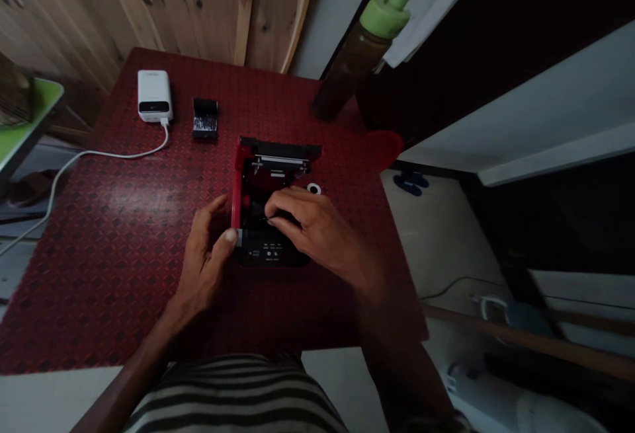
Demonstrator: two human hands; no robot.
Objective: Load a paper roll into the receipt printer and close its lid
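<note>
A red and black device (270, 256) with its top raised sits before me; its kind is not certain, though it resembles a small printer. White markings and buttons line its dark front panel. My right hand (310, 221) reaches over the open cavity, thumb and forefinger pinched together; what is between them is too dark and small to name. My left hand (203, 254) is at the device's left side, fingers spread and thumb against the front left corner. A white ring-shaped piece (314, 189) shows just beyond my right hand. The cavity floor is partly hidden by my right hand.
On the red patterned table (124, 274) lie a white power bank (153, 92) with a plugged-in white cable (119, 155) and a small black piece with a shiny patch (205, 119). A dark bottle with a green cap (384, 16) stands at the back right.
</note>
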